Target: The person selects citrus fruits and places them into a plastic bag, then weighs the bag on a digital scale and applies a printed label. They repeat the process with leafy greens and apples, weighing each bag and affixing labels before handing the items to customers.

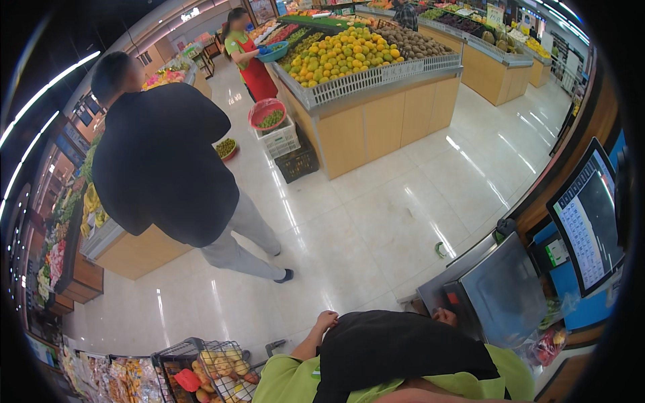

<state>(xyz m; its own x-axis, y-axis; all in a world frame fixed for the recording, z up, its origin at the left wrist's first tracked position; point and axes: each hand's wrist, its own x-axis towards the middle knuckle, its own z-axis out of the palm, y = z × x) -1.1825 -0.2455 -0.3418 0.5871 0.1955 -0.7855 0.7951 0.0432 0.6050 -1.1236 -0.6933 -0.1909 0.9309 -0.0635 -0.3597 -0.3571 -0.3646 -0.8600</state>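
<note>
My left hand (327,320) is at the left edge of the black apron (398,347) I wear, its fingers curled; I see nothing in it. On the apron's other side my right hand (446,317) is close to the dark front of a weighing scale, partly hidden by the cloth. The scale's metal weighing plate (506,292) holds no goods. Above it stands a tilted touchscreen (587,216) with an on-screen keyboard. A clear plastic bag of red produce (549,346) lies beside the scale.
A person in a dark jacket (161,156) stands ahead at left. Farther off, a person in a red apron (257,75) holds a blue basin (274,52). A fruit stand (388,121) bears citrus. Wire baskets (201,347) of produce stand at lower left. A green scrap (439,249) lies on the floor.
</note>
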